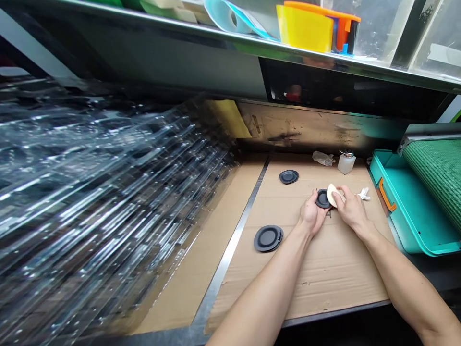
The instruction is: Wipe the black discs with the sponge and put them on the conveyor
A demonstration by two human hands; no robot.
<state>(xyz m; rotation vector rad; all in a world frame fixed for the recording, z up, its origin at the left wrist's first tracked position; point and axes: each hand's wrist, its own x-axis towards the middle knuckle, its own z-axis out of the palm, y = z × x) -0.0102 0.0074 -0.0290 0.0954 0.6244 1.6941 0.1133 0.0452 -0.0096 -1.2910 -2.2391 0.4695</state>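
My left hand (311, 214) is closed on a small black round plastic part (323, 198), holding it a little above the cardboard. In my right hand (348, 207) is a cream-coloured round pad (332, 195), pinched by the fingers and overlapping the right side of the black part. Whether the pad presses on the part or only covers it, I cannot tell. A similar black disc (288, 177) lies on the cardboard beyond my hands, and a larger one (268, 238) lies to the left of my left forearm. A crumpled white scrap (364, 193) is just past my right hand.
Stacked clear plastic trays (118, 206) fill the left side. Cardboard (324, 274) covers the bench. At the back stand a pump bottle (346, 162) and a crumpled clear bag (323, 158). A teal bin (414, 226) and green conveyor belt (437, 173) are right; a shelf (230, 41) runs overhead.
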